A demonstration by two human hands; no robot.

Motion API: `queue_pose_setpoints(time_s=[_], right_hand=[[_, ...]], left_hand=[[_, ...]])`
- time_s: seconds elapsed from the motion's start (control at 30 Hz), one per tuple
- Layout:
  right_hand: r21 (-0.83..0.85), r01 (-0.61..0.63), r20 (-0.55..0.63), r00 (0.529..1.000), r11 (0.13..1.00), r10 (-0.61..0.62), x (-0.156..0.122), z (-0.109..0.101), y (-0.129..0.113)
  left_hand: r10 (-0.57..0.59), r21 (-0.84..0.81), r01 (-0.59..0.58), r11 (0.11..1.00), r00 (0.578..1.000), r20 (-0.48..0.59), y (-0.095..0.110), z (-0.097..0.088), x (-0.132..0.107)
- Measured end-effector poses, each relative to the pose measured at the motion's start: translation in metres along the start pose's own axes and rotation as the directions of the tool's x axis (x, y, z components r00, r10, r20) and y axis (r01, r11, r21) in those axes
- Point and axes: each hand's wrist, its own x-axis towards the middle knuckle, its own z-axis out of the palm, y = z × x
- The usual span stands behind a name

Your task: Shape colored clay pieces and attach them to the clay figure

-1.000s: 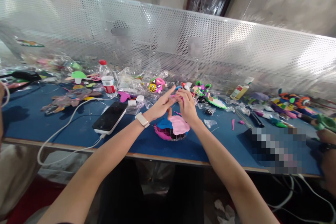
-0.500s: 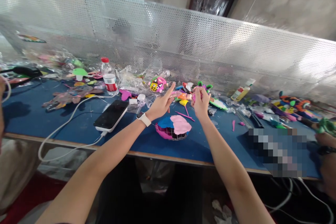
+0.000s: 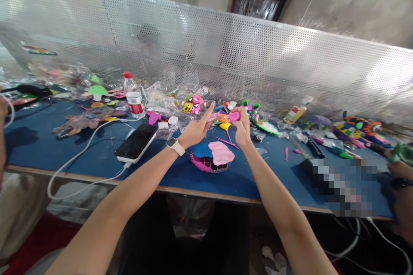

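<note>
- A phone (image 3: 136,142) is lying beyond my left wrist, a bottle (image 3: 134,102) is standing behind it, and pink sticks (image 3: 226,142) are lying between my hands.
- A clay-patched mesh form (image 3: 222,153) is sitting on the desk (image 3: 180,172) between my forearms, its long axis running left to right, gridded side facing me.
- My hands are hovering apart: the left hand (image 3: 195,132) is stretching flat; the right hand (image 3: 241,129) is pinching a roundish pink lump (image 3: 235,116).
</note>
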Motion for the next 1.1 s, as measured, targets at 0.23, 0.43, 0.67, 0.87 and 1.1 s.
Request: queue_pose_setpoints(time_s=[0.23,0.43,0.67,0.87,1.1], right_hand=[[-0.171,0.350,0.310,0.906,0.921,-0.287,-0.001,0.005,-0.015],[-0.169,0.333,0.225,0.929,0.928,-0.293,-0.002,0.009,-0.005],[-0.135,0.141,-0.079,0.985,0.981,-0.153,-0.006,0.008,-0.005],[-0.124,0.219,0.220,0.957,0.968,-0.188,-0.004,0.013,-0.013],[-0.141,0.276,0.289,0.930,0.951,-0.227,-0.002,0.016,-0.011]], left_hand=[[-0.142,-0.380,0.135,0.915,0.990,0.008,0.018,0.006,-0.001],[-0.142,-0.397,0.136,0.908,0.990,0.015,0.015,0.008,0.000],[0.034,0.248,-0.041,0.968,0.999,0.030,0.000,-0.001,0.000],[0.072,0.365,-0.092,0.926,0.995,0.068,0.000,-0.002,-0.001],[0.145,0.499,-0.184,0.847,0.983,0.115,-0.002,-0.003,0.001]])
